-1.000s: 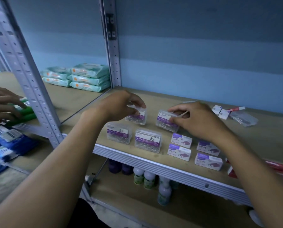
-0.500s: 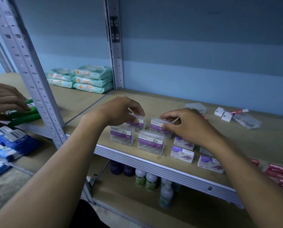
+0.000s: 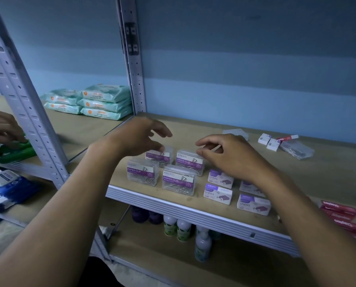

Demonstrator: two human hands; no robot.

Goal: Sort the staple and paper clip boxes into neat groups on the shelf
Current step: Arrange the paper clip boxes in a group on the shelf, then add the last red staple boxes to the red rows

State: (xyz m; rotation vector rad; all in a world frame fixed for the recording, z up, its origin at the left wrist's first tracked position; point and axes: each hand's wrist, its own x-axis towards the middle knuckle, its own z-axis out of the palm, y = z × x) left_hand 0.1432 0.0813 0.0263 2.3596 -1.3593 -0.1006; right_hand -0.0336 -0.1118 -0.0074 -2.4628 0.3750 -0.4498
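Forming a square: clear, purple-labelled paper clip boxes (image 3: 178,180).

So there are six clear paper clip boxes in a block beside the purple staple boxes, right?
Not six: the head view shows four clear paper clip boxes, two rows of two. They do sit in a block beside the purple staple boxes.

Left hand (image 3: 139,135) and right hand (image 3: 224,154) lifted — fingers released the rear paper clip boxes (image 3: 189,162)
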